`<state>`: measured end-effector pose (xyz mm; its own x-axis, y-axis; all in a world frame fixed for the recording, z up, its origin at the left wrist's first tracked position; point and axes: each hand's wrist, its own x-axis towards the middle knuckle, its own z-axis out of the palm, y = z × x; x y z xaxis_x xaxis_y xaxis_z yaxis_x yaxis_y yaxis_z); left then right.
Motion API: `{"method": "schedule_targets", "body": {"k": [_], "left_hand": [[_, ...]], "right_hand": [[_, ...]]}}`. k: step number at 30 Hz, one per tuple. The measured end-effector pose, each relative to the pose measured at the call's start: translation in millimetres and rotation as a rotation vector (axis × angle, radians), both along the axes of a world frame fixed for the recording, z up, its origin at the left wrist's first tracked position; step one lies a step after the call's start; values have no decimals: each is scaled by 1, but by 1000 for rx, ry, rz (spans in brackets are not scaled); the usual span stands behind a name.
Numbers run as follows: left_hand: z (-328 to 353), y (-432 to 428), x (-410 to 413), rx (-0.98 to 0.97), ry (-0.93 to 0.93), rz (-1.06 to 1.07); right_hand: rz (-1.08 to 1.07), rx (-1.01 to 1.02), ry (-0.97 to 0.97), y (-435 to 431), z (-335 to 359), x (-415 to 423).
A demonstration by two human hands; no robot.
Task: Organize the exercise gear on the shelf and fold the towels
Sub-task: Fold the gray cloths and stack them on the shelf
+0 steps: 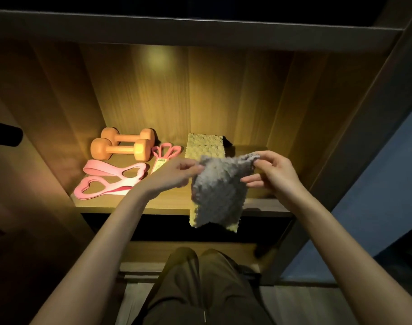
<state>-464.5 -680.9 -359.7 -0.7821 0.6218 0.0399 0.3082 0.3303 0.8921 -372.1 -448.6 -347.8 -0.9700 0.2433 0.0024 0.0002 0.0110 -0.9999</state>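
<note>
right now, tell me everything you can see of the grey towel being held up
The grey towel is a cloth with a nubby, looped texture, soft and limp. It hangs rumpled in the air before the shelf, its top edge held between the left hand and the right hand, each pinching an upper corner. Its lower part covers a yellow towel that droops over the shelf's front edge; whether they touch is unclear.
</note>
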Motion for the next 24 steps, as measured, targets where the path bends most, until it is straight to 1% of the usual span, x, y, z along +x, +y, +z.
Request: {"method": "schedule_targets", "body": {"k": [1, 2, 4, 6, 8, 11, 13, 15, 17, 18, 20, 22, 24], "left_hand": [[1, 0, 2, 21, -47, -36], [2, 0, 3, 70, -77, -21], [2, 2, 2, 189, -117, 99], [2, 4, -1, 249, -180, 175], [-2, 5, -3, 214, -214, 166], [-12, 8, -6, 113, -156, 215], [-17, 12, -11, 63, -133, 287], [-21, 19, -17, 40, -148, 297], [-22, 26, -19, 89, -258, 278], [-23, 29, -20, 129, -336, 256], [-26, 36, -25, 181, -439, 212], [-32, 42, -31, 186, -468, 218], [-38, 45, -38, 192, -491, 249]], "right_hand": [[38, -92, -22, 0, 3, 1], [54, -119, -26, 0, 4, 1], [22, -91, -22, 2, 5, 0], [-16, -78, -21, 5, 1, -1], [-27, -54, -20, 8, -5, -1], [-62, -43, -28, 14, -13, -3], [-101, 26, -23, 18, -17, -7], [-144, 201, -12, 23, -23, -12], [-156, 347, -15, 27, -27, -18], [-144, 356, -29, 28, -29, -23], [-100, 259, -91, 29, -33, -32], [-53, 169, -179, 31, -36, -43], [-1, 134, -250, 36, -41, -52]]}}
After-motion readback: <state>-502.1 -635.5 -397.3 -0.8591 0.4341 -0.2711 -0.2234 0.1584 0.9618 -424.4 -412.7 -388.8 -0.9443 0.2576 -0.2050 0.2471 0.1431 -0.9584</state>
